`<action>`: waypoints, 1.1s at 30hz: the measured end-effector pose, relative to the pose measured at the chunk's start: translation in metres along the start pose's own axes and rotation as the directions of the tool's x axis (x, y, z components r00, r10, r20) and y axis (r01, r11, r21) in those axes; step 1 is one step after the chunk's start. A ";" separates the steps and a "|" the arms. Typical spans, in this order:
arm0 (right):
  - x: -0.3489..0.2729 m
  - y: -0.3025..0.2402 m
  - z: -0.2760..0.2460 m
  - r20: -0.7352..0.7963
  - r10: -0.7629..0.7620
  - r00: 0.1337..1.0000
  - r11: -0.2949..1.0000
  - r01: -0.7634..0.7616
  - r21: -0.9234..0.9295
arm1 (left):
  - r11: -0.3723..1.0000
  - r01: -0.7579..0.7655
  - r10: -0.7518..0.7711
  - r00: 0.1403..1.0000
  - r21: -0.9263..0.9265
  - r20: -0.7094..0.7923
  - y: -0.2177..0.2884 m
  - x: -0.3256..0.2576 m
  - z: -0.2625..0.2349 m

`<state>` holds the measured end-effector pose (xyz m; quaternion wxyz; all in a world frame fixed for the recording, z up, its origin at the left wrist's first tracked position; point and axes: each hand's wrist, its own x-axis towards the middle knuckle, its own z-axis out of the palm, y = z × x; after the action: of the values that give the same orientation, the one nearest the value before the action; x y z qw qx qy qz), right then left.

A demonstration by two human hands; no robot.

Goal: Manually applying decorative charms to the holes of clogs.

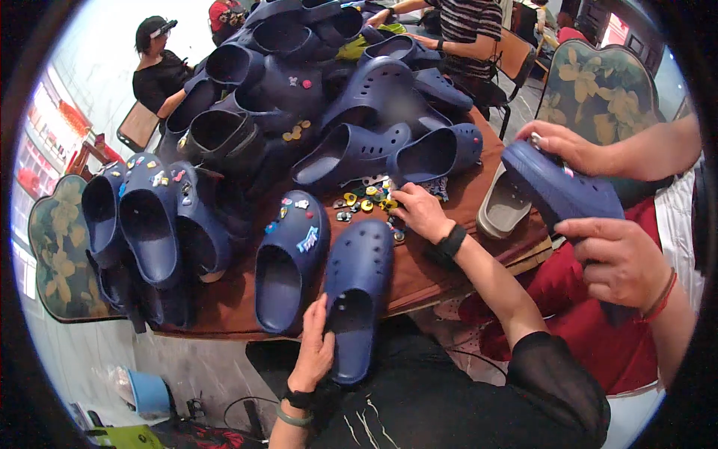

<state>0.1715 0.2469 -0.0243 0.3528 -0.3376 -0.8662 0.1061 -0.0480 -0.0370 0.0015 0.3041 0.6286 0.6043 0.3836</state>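
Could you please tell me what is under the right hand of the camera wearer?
Small charms show by the fingertips of the right hand, on the brown tablecloth. Directly beneath the palm, everything is covered.

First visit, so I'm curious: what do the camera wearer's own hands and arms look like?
The left hand is gloveless, with a black wristband and greenish bangle; the right hand, also gloveless, has another black wristband. The right sleeve is black and sheer.
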 end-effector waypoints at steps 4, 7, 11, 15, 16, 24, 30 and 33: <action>0.006 0.009 0.026 0.129 0.055 0.990 0.971 -0.022 -0.239 | 0.991 0.046 -0.048 0.999 0.122 0.007 0.004 -0.007 0.004; 0.006 0.012 0.020 0.123 0.080 0.989 0.974 -0.051 -0.220 | 0.996 0.039 -0.036 0.999 0.081 -0.034 0.003 0.004 0.000; 0.006 -0.009 -0.006 0.016 0.223 0.975 0.950 -0.221 0.223 | 0.993 0.042 -0.020 0.982 0.111 -0.187 0.007 0.017 0.006; 0.000 -0.055 -0.026 0.027 -0.033 0.999 0.956 0.024 0.293 | 0.947 0.077 -0.027 0.987 0.312 -0.161 0.009 0.018 0.010; -0.004 -0.063 -0.030 0.116 -0.021 0.993 0.944 -0.018 0.328 | 0.938 0.068 -0.025 0.991 0.339 -0.129 0.009 0.018 0.009; 0.029 -0.097 -0.010 0.206 -0.418 0.885 0.872 0.327 0.365 | 0.922 -0.041 0.115 0.978 0.384 -0.172 0.002 0.020 0.012; 0.047 -0.108 -0.011 0.455 -0.602 0.656 0.798 0.521 0.305 | 0.918 -0.006 0.098 0.972 0.396 -0.212 -0.001 0.020 0.019; 0.049 -0.126 -0.017 0.605 -0.595 0.529 0.741 0.653 0.157 | 0.911 0.007 0.107 0.962 0.412 -0.251 -0.002 0.019 0.022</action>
<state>0.0930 0.1838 0.0676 0.0466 0.0338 -0.9976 0.0387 -0.0304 -0.0162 -0.0096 0.0713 0.6360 0.6902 0.3376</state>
